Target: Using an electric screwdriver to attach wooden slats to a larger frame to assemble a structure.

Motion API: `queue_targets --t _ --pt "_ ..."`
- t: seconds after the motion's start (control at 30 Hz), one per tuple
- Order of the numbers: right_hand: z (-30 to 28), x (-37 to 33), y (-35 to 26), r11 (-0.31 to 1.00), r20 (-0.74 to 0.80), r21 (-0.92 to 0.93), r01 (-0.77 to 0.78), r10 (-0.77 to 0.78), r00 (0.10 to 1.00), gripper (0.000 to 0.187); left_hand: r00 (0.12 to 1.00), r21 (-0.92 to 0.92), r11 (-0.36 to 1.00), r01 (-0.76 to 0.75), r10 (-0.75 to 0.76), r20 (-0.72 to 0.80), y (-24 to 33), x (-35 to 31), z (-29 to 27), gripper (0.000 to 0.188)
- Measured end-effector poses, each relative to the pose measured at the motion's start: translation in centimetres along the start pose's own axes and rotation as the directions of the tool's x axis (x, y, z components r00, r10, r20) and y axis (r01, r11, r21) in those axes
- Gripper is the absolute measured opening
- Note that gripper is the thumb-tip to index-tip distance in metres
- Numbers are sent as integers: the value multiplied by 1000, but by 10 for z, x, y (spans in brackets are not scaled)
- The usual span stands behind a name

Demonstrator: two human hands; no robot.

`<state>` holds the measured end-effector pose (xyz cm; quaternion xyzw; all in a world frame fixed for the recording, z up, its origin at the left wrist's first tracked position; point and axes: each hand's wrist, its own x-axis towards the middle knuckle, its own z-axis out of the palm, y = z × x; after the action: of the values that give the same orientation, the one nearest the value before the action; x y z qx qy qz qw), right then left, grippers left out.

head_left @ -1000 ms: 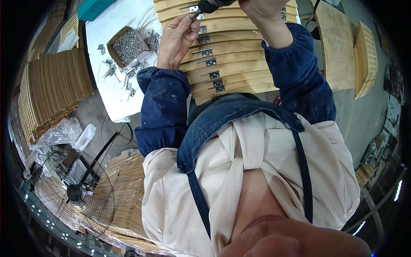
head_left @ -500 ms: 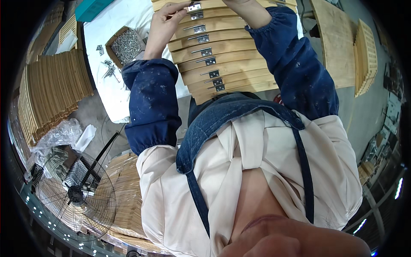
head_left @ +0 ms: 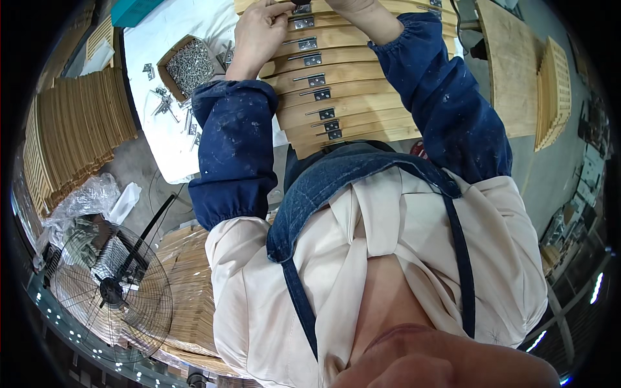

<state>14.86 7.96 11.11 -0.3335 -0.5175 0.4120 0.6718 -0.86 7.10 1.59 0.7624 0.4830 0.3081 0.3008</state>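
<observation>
A row of overlapping pale wooden boards (head_left: 362, 90) lies in front of me, with metal hinges (head_left: 316, 80) along it, their pins pointing left. My left hand (head_left: 262, 31) is at the far end, fingers closed at the edge of a hinge (head_left: 303, 9) on one of the farthest boards. Just above that hinge, the dark end of something (head_left: 301, 2) shows at the picture's upper edge; its kind is cut off. My right hand (head_left: 356, 6) reaches over the boards to the same spot. Its fingers are mostly outside the picture, so their grip is hidden.
Left of the boards, a cardboard box (head_left: 169, 85) of screws stands on a white-covered table (head_left: 155, 139), loose hinges (head_left: 163, 103) beside it. A teal box (head_left: 132, 10) is at the far left. Slatted wood stacks (head_left: 77, 136), a fan (head_left: 111, 292) and a plywood panel (head_left: 514, 71) surround me.
The view has shifted slightly, and the boards sit a little lower in it. My left hand has moved slightly right, its fingers more curled. The dark end now shows over the hinge.
</observation>
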Motion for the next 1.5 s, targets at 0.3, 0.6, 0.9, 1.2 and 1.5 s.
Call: queue_targets --t 0.3,0.6,0.9,1.2,1.5 --pt "2 -2 6 992 24 -89 95 -93 995 11 996 49 995 -86 86 -3 -1 0 -2 13" --pt "8 4 11 998 92 -63 17 -11 996 8 974 180 970 -165 189 -122 -2 -6 -2 15" --pt "7 6 17 997 151 -54 60 -52 987 7 956 160 961 -227 251 -152 -3 -4 -1 18" --pt "0 3 20 998 162 -44 47 -39 986 17 956 153 962 -226 249 -157 -3 -5 -3 20" --pt "-25 12 -4 991 0 51 121 -121 993 20 965 112 976 -185 202 -166 -9 -3 3 18"
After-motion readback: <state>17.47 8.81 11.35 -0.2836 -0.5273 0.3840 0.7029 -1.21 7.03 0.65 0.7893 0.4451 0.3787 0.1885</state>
